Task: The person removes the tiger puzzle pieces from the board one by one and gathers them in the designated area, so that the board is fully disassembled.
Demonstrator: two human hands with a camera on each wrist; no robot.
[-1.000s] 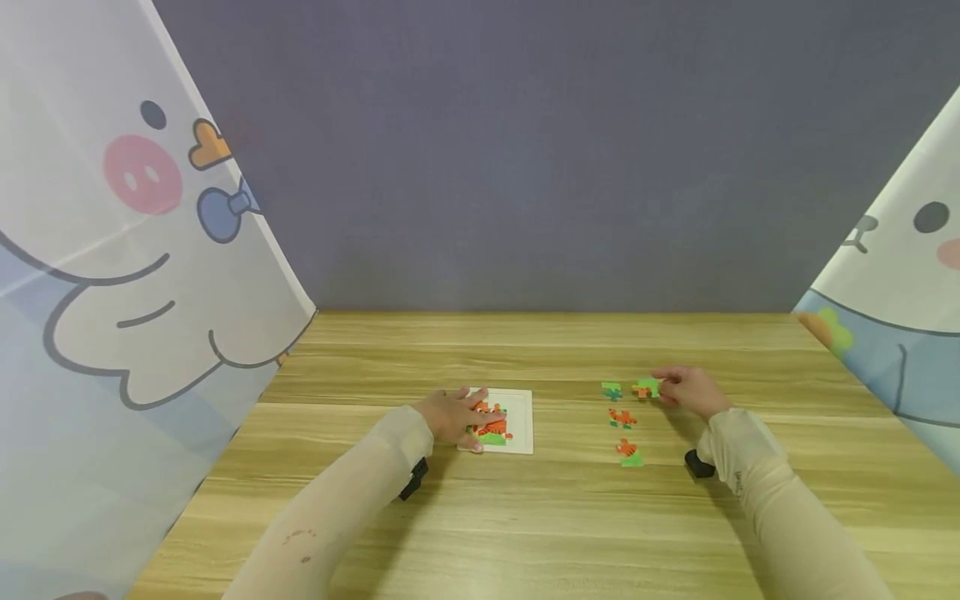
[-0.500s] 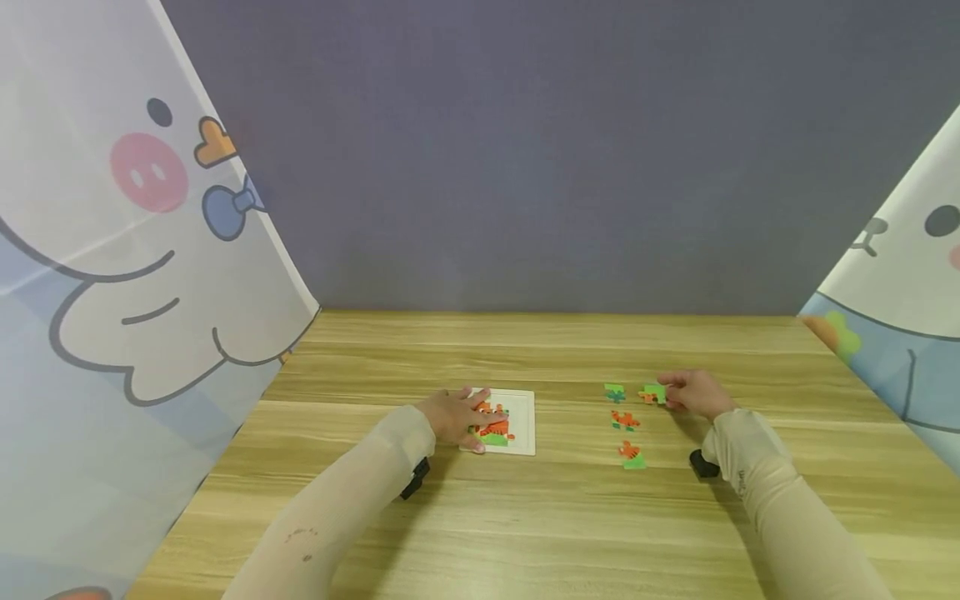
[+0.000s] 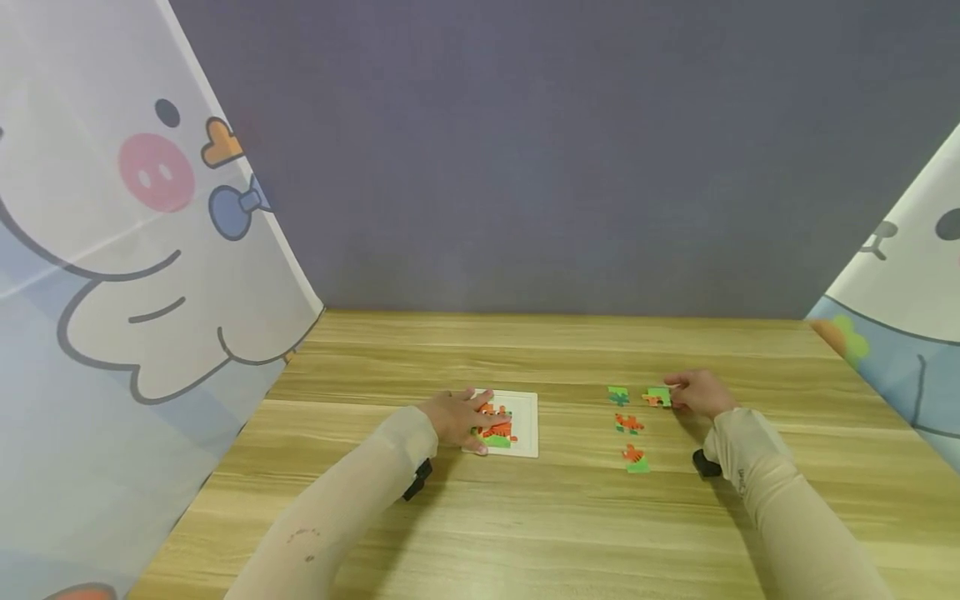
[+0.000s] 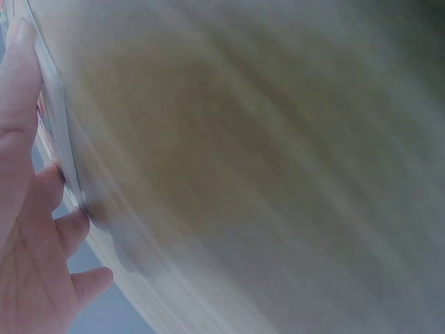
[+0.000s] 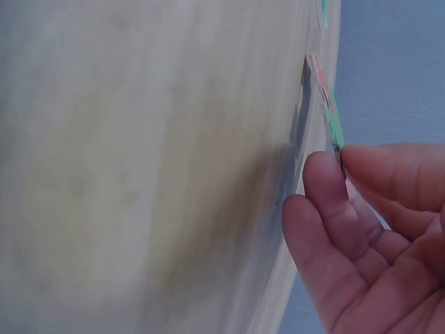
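Note:
My left hand (image 3: 453,419) rests with spread, straight fingers on a white puzzle tray (image 3: 530,425). Between those fingers shows a partly covered orange and green assembled picture (image 3: 497,435). At the right, my right hand (image 3: 701,393) pinches the right edge of a green and orange jigsaw piece (image 3: 658,397). In the right wrist view this jigsaw piece (image 5: 333,125) is held between thumb and finger, tilted and raised off the table at least in part. Loose nearby lie a green and teal piece (image 3: 618,396), an orange piece (image 3: 629,423) and an orange and green piece (image 3: 636,459).
Everything lies on a wood-grain table (image 3: 555,525). A grey cloth wall (image 3: 525,167) stands behind it, and printed cartoon curtains (image 3: 150,250) flank both sides. Bare wood separates the tray from the loose pieces.
The head view has shifted slightly. My right hand, pinching the jigsaw piece, has moved a little right and nearer, away from the green and teal piece. The left hand stays on the tray.

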